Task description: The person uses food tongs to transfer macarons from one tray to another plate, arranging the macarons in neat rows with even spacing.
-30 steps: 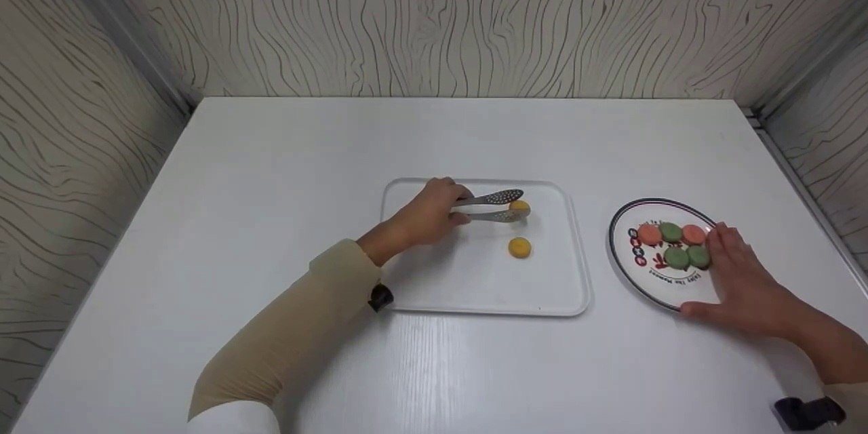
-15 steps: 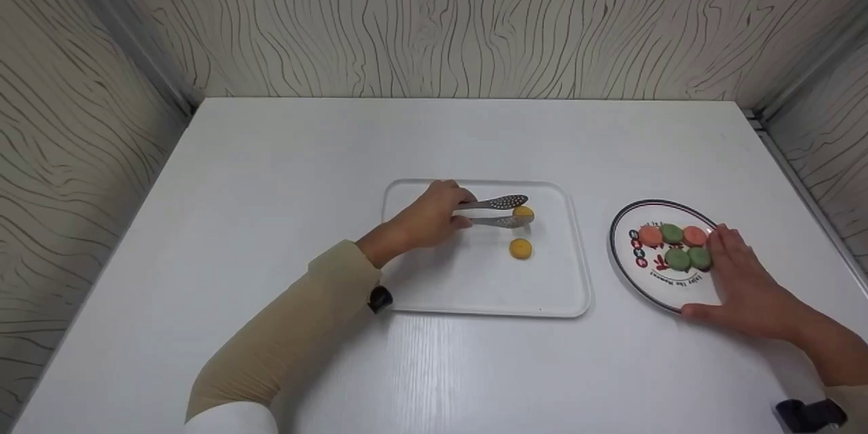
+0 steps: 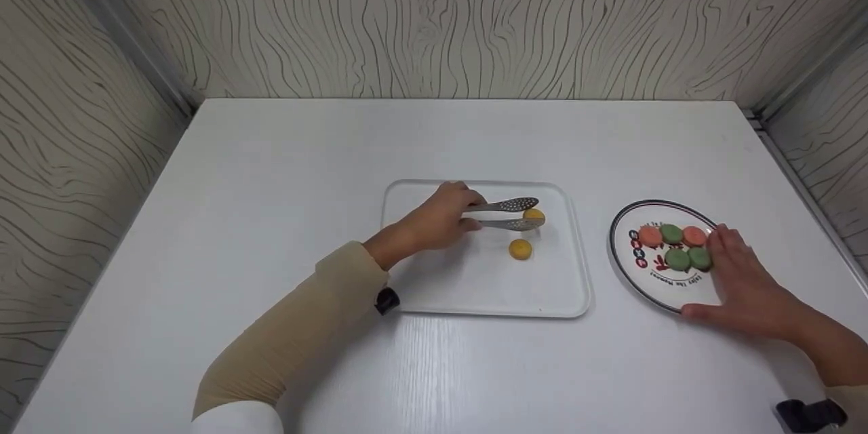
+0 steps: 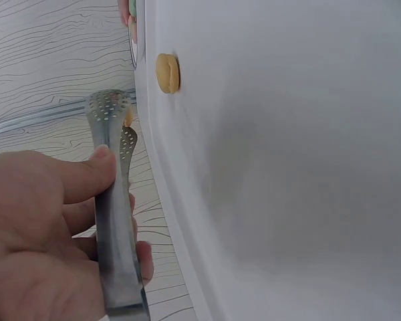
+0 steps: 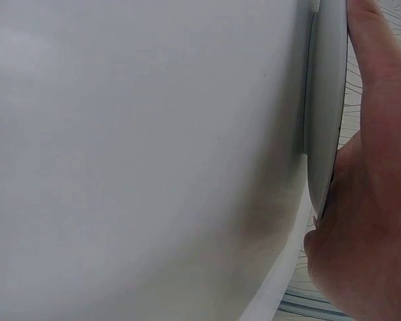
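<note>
In the head view my left hand (image 3: 444, 217) holds metal tongs (image 3: 512, 205) with perforated heads over the white tray (image 3: 461, 295). A yellow macaron (image 3: 534, 215) sits between the tong heads, partly covered by the nearer one. Another yellow macaron (image 3: 521, 249) lies on the tray just below; the left wrist view also shows this macaron (image 4: 166, 73). My right hand (image 3: 753, 291) rests on the right rim of a round plate (image 3: 678, 291), fingers straight and thumb at the near edge. Orange-pink macarons (image 3: 650, 237) and green macarons (image 3: 677, 259) lie on that plate.
The tray and plate stand apart on a white table (image 3: 305, 149), with a gap between them. Wood-patterned panels (image 3: 434, 20) rise behind the table and at both sides. Black wrist straps (image 3: 387, 300) show at both cuffs.
My left hand and the tongs have moved slightly right and towards the near side; the yellow macaron between the heads has shifted along with them. My right hand and the plate stay in place.
</note>
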`<state>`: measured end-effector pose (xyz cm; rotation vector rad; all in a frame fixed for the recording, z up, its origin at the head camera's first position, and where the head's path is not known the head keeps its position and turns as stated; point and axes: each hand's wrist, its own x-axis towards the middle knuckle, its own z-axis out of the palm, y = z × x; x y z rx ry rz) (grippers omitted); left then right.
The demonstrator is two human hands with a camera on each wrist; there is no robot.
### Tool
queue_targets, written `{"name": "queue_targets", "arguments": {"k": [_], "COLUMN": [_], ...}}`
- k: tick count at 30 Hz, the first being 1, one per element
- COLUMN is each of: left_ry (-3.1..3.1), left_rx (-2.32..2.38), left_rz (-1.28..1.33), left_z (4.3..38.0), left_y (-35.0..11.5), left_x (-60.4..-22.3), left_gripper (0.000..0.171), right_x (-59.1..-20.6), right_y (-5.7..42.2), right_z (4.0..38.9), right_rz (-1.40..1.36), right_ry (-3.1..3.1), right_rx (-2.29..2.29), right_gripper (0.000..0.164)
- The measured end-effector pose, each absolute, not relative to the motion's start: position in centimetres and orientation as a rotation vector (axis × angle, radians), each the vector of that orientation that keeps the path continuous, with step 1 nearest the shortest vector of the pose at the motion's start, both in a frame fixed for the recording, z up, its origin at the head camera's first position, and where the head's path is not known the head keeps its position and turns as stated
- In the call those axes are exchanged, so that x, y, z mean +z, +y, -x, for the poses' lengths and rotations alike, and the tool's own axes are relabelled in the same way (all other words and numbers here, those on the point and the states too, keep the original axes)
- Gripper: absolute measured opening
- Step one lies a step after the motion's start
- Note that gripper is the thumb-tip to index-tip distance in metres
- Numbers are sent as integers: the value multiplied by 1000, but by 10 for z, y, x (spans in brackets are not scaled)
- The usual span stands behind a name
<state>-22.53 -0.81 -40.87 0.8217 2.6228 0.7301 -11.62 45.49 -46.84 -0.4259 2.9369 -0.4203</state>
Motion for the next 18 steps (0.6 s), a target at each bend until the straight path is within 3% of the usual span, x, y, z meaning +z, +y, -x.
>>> {"name": "queue_targets", "arguments": {"k": [18], "left_ry": [2605], "left_rx": [743], "left_rz": [-870], "left_z": [223], "left_y": [6], "left_x": [-404], "left_gripper": [33], "right_x": [-467], "right_y": [456], "right_z": [116], "right_rz": [415], "right_ry": [2926], "right_rx": [-451], "right_gripper": [129]}}
